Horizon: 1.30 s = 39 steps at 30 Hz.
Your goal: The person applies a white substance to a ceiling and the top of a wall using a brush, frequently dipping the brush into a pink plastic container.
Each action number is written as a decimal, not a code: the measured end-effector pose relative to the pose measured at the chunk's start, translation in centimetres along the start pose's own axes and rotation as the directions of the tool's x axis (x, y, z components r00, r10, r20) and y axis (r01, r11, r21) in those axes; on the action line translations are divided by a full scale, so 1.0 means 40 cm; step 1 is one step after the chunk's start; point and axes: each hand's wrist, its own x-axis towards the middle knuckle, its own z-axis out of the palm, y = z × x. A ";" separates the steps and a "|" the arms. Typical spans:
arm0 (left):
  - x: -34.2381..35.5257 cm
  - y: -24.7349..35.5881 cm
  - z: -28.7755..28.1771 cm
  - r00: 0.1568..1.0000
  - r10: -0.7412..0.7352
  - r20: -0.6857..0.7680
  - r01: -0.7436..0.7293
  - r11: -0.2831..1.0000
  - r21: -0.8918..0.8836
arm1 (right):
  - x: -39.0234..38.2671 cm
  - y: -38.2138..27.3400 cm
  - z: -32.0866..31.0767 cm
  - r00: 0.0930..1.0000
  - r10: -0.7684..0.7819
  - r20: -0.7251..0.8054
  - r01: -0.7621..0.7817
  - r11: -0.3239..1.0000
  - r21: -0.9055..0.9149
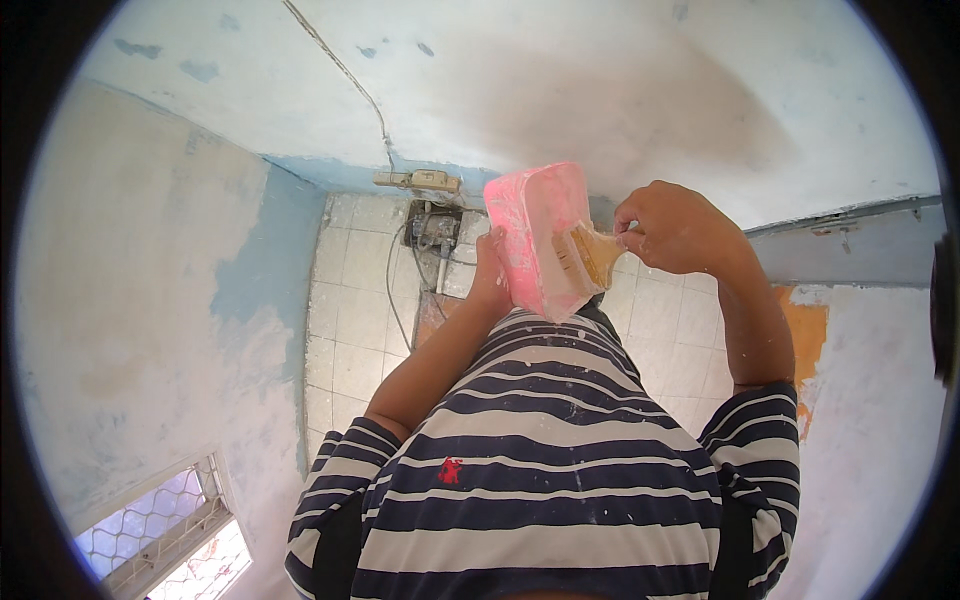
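Note:
My left hand [491, 270] grips a pink plastic tub [512, 245] by its left side, holding it tilted in front of my body. White smears cover the tub's outside, and its inner wall looks whitish. Pinched in my right hand [665, 228] is a wide paintbrush [597, 252] with a yellowish handle. Its bristle end reaches into the tub, against the inside. How much the tub contains cannot be made out.
Ahead stands a patchy white wall [640, 100] with a damp-looking brownish area and a hanging cable [345, 70]. A power strip [418, 181] and a dark box with wires [435, 228] sit low by the wall, over pale floor tiles [350, 285]. A grilled window [165, 530] is lower left.

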 end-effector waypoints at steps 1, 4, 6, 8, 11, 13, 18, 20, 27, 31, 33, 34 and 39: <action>0.001 0.000 0.004 1.000 0.004 -0.006 -0.004 1.000 -0.001 | 0.004 -0.003 -0.008 0.993 0.072 0.097 -0.072 0.997 0.005; 0.004 0.003 0.003 1.000 0.021 -0.008 -0.021 0.999 -0.027 | -0.011 0.031 0.002 0.998 -0.059 -0.013 0.060 0.997 0.039; 0.001 0.004 -0.005 0.999 0.033 -0.010 -0.034 0.998 -0.055 | -0.024 0.034 -0.015 1.000 0.005 0.011 -0.006 0.993 0.117; -0.008 0.012 -0.016 0.993 0.080 0.088 -0.073 0.994 -0.084 | -0.038 0.046 -0.010 0.997 0.063 0.043 -0.070 0.980 0.187; -0.005 0.020 -0.013 0.996 0.062 0.057 -0.053 0.989 -0.139 | -0.073 0.099 0.059 0.992 0.127 -0.015 -0.108 0.898 0.427; -0.007 0.025 -0.003 0.997 0.064 0.037 -0.058 0.987 -0.153 | -0.084 0.140 0.139 0.975 0.213 -0.059 -0.111 0.703 0.702; 0.030 0.011 -0.043 0.990 0.108 0.086 -0.094 0.984 -0.151 | -0.087 0.154 0.271 0.945 0.273 -0.180 0.041 0.445 0.895; 0.020 0.013 -0.019 0.990 0.100 0.096 -0.083 0.982 -0.168 | -0.084 0.175 0.325 0.938 0.275 -0.209 0.087 0.398 0.913; 0.060 -0.016 -0.011 0.990 0.111 0.092 -0.085 0.966 -0.242 | -0.076 0.174 0.403 0.929 0.276 -0.248 0.238 0.069 0.969; 0.079 -0.019 0.016 0.994 0.108 0.010 -0.105 0.978 -0.181 | -0.049 0.227 0.406 0.895 0.294 -0.336 0.393 -0.162 0.905; 0.090 -0.022 0.003 0.993 0.119 0.005 -0.117 0.980 -0.160 | -0.025 0.253 0.385 0.850 0.296 -0.436 0.503 -0.211 0.838; 0.099 -0.028 -0.016 0.989 0.151 -0.004 -0.149 0.973 -0.176 | -0.013 0.265 0.374 0.849 0.294 -0.440 0.506 -0.211 0.836; 0.104 -0.030 -0.016 0.978 0.182 -0.106 -0.201 0.954 -0.223 | 0.087 0.312 0.295 0.780 0.412 -0.471 0.544 -0.074 0.836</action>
